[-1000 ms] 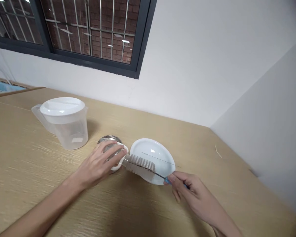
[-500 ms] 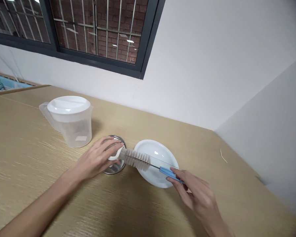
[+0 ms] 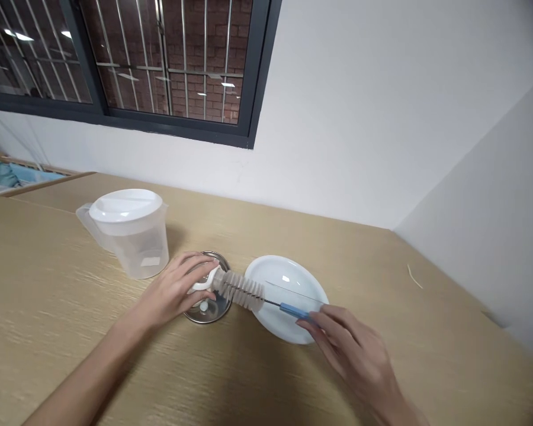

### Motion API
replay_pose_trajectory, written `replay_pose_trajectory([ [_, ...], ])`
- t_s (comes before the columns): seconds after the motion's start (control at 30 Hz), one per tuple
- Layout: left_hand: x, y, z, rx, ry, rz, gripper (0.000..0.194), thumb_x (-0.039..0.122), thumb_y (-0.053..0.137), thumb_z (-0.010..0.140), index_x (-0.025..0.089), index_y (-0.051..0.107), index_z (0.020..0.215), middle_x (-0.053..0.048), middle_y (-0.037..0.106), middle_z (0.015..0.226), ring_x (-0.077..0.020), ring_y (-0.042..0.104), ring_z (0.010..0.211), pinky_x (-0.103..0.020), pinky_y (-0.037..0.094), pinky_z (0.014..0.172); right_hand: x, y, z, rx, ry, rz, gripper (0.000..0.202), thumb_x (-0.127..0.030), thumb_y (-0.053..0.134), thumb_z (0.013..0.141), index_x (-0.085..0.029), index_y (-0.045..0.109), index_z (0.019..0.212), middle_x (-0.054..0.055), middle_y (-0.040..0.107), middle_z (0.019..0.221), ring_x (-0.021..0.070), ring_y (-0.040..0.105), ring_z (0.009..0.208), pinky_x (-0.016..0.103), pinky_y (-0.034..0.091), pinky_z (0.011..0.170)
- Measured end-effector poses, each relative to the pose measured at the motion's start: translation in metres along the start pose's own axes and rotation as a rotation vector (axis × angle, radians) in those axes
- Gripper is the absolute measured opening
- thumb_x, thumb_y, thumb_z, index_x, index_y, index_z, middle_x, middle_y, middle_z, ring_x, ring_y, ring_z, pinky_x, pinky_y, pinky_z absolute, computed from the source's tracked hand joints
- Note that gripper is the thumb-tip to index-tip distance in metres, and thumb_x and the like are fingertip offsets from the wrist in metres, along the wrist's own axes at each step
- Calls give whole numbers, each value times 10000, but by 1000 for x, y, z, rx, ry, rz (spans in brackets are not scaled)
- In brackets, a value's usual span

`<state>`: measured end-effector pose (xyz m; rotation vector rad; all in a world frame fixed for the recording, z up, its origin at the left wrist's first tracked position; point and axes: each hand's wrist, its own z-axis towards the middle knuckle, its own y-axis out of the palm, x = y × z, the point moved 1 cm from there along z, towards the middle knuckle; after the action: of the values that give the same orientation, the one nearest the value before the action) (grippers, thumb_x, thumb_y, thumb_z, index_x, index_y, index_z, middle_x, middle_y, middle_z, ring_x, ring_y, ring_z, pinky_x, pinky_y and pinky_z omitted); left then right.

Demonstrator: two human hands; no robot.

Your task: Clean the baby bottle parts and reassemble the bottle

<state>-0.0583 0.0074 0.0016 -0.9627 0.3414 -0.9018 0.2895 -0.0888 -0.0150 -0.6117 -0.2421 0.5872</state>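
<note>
My left hand (image 3: 175,296) is closed around a small white-rimmed container (image 3: 207,280), whose mouth faces right; the fingers cover most of its body. A bottle brush (image 3: 244,290) with whitish bristles points left, its tip at or just inside that mouth. Pinched between the thumb and fingers of my right hand (image 3: 355,352) is the brush's blue handle. Beneath my left hand lies a round shiny metal dish (image 3: 215,313) with a small white round thing in it. The brush's shaft passes above a white oval bowl (image 3: 270,269), and a thin wire shows alongside it.
A clear plastic jug (image 3: 144,251) with a white lid stands to the left on the wooden table (image 3: 115,319). Off to the right lies a thin pale strip (image 3: 414,276). Behind the table are a white wall and a dark-framed window (image 3: 177,121) with bars.
My right hand has moved the brush slightly left, toward the container. My left hand keeps its hold over the metal dish. The camera view has shifted a little.
</note>
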Motion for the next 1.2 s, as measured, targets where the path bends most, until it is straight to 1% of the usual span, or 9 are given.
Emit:
replay_pose_trajectory([
  [0.07,-4,0,-1,-29,-31,-27,524,411,634,963,227,504,1436,-119,619,1399,-294,533,1291,-467,497,1052,0,0,-3,-1,-70,-24,299,-76,709,877,-164,665,1160,89,684,998,149,706,801,259,578,722],
  [0.2,-5,-1,-1,-42,-51,-57,520,416,622,970,241,502,1444,-119,614,1407,-288,542,1292,-467,498,1055,0,-2,-11,-99,-48,57,464,-34,521,960,-192,576,1393,104,714,1119,189,735,992,269,619,812],
  [0.4,-3,-1,-1,-2,37,-20,526,378,611,980,231,473,1466,-123,627,1398,-292,548,1280,-473,515,1038,0,-7,-7,-34,-34,20,629,-5,563,935,-247,479,1509,89,719,1148,212,738,1008,339,640,893],
  [0.57,-3,5,-1,24,71,30,521,352,631,969,220,494,1454,-121,642,1373,-304,536,1293,-497,507,1057,-6,-9,10,49,-19,64,533,0,650,893,-213,601,1379,53,711,940,174,723,788,298,624,669],
  [0.67,0,7,-1,-7,72,27,498,338,628,972,229,512,1444,-117,640,1374,-307,534,1305,-501,512,1055,-6,-5,11,56,140,228,326,-43,566,951,-203,651,1222,4,672,769,126,656,588,234,529,465],
  [0.8,3,4,-2,-29,64,5,486,314,605,988,248,499,1457,-113,615,1401,-294,515,1328,-489,506,1068,-5,2,4,50,315,228,133,-186,549,996,-186,619,1110,5,690,744,102,645,523,177,516,415],
  [0.9,3,2,-2,-20,45,-14,488,313,599,992,251,488,1463,-118,595,1419,-291,498,1343,-484,505,1070,-4,4,0,81,168,117,200,-216,636,956,-182,594,1148,39,724,816,124,672,578,230,577,522],
  [1.03,2,1,-3,-17,32,-38,507,319,604,989,261,475,1475,-128,585,1425,-297,506,1339,-492,512,1065,0,0,0,84,-43,6,301,-51,639,910,-199,623,1172,51,757,855,170,746,746,273,614,676],
  [1.2,2,3,-2,-1,41,-21,488,304,605,987,248,492,1458,-129,597,1409,-304,504,1339,-509,504,1073,0,-8,7,89,-103,-17,356,-32,680,876,-172,645,1201,62,780,879,184,758,733,279,611,687],
])
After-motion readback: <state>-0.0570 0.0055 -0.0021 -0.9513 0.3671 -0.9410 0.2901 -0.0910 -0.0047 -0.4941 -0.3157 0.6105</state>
